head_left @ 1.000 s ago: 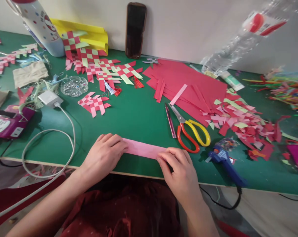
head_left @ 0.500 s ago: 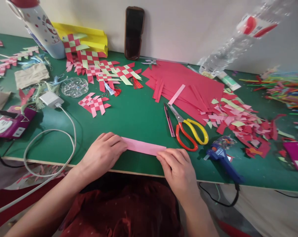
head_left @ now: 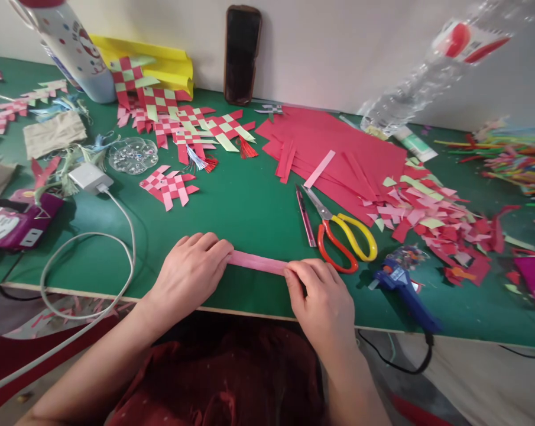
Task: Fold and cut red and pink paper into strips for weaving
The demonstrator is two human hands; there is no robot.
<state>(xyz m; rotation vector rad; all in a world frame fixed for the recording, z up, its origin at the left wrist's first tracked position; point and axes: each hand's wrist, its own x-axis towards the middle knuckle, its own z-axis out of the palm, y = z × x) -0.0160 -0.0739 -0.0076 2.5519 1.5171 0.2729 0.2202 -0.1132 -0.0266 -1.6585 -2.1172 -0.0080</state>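
Note:
A pink paper strip [head_left: 259, 262] stretches between my two hands, low over the front part of the green table. The fingers of my left hand [head_left: 195, 266] are closed on its left end. At the right end, my right hand [head_left: 323, 296] pinches it between thumb and fingers. Just beyond my right hand lie scissors [head_left: 347, 236] with red and yellow handles, and a slim pink pen-like tool [head_left: 305, 218] beside them. Two woven pink paper fish [head_left: 172, 186] rest past my left hand.
Red sheets [head_left: 333, 148] and paper scraps [head_left: 440, 219] cover the back right. A blue glue gun [head_left: 404, 290] lies right of my right hand. A white cable [head_left: 132, 236] loops at left. A phone [head_left: 242, 56] leans on the wall.
The pink strip looks narrower, with a shorter length showing between my hands. My left hand has shifted slightly right, and my right hand has closed further around its end.

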